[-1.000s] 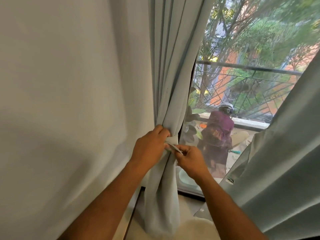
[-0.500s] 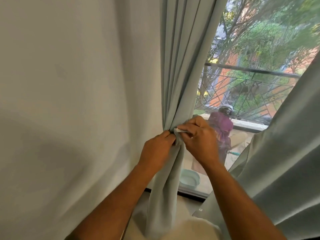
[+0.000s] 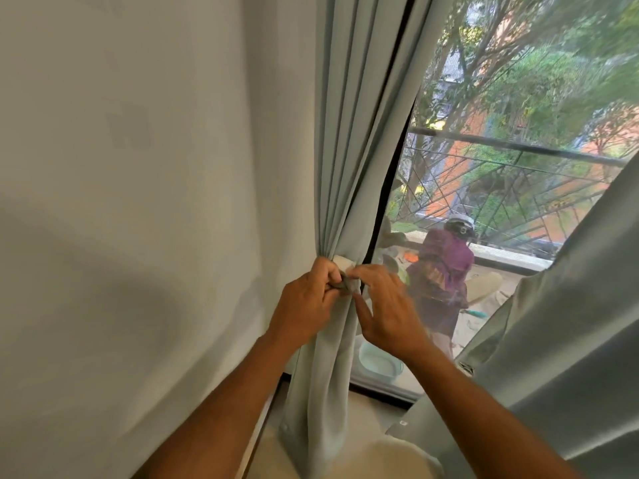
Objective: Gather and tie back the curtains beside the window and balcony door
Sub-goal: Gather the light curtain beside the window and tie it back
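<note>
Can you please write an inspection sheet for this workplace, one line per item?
Surface: pale wall left of the window.
Job's things: left curtain gathered into a bunch, tie-back at its waist; right curtain hangs loose.
Clutter: pale bowl beyond the glass.
Grippers: left hand grips the bunch and tie-back; right hand pinches the tie-back.
Cables: nothing seen.
Surroundings: balcony railing, trees, a person in purple outside.
</note>
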